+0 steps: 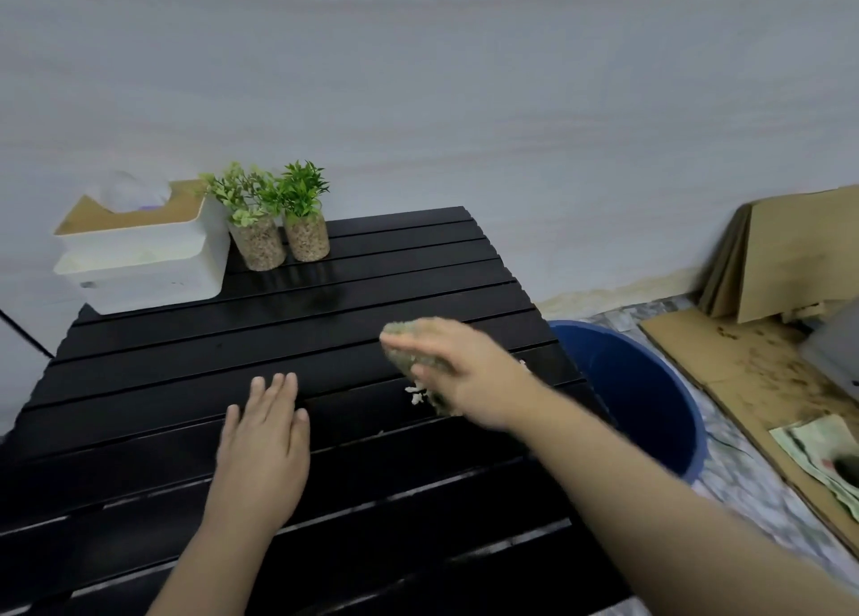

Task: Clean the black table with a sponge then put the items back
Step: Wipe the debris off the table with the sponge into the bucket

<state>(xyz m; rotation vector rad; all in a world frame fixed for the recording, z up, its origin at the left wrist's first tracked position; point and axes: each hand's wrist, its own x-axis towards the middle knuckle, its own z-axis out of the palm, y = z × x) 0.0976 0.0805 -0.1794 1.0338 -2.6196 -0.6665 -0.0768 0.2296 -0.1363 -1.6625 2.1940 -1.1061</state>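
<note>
Head view shows us a black slatted table (pixel 186 369) seen from above, its boards running left to right, with pale streaks on the near slats. Our right hand (pixel 469 378) reaches out over the right part of the top, fingers curled around a greenish, rough-textured sponge (pixel 404 336); the sponge sticks out past the fingertips on the left and shows again under the palm, and it appears to press on the boards, though motion blur keeps us from being sure of contact. A small clump of white foam (pixel 416 393) sits on the table just beside the lower edge of the sponge. Our left hand (pixel 265 448) lies flat on the table near the middle, fingers straight and close together, holding nothing.

At the far left corner stands a white rectangular tissue box with a tan lid (pixel 144 253), a tissue poking out of its top. Just to its right are two small green artificial plants in clear pebble-filled pots (pixel 279 225), touching each other, the left one tilted a little.

Beside the table on the right, on the patterned floor, sits a round blue plastic bucket (pixel 650 392). Farther right, flattened brown cardboard sheets (pixel 767 262) lean against the pale wall and lie on the floor.
</note>
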